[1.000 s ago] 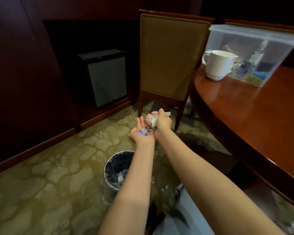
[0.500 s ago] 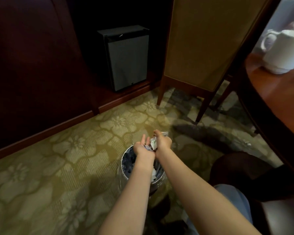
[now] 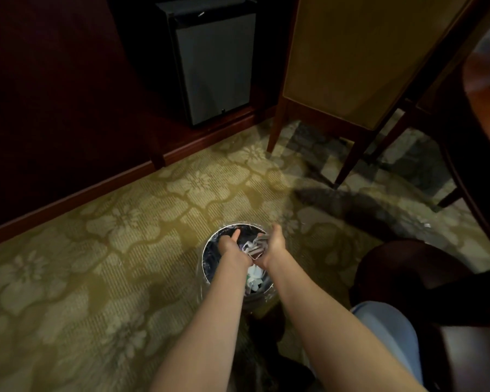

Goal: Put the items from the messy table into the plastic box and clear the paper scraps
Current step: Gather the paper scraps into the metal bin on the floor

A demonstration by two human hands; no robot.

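A round waste bin (image 3: 205, 260) with a dark liner stands on the patterned carpet just in front of me. Both my hands are over its mouth, a little apart, thumbs up and palms turned toward each other. My left hand (image 3: 229, 245) has tipped its palm inward and holds nothing. Grey and white paper scraps (image 3: 255, 248) hang loose between the palms, against my right hand (image 3: 275, 244), whose fingers are hidden behind them. More crumpled white paper (image 3: 254, 276) lies inside the bin. The plastic box is out of view.
A padded wooden chair (image 3: 359, 58) stands beyond the bin, its legs on the carpet. A small dark fridge (image 3: 212, 69) sits against the back wall. The table's dark edge (image 3: 481, 176) curves down the right side. A dark round seat (image 3: 408, 270) is by my knee (image 3: 385, 323).
My view has dropped from the table to the floor. Both hands came down over the bin and moved apart, and the scraps have slipped from the palms.
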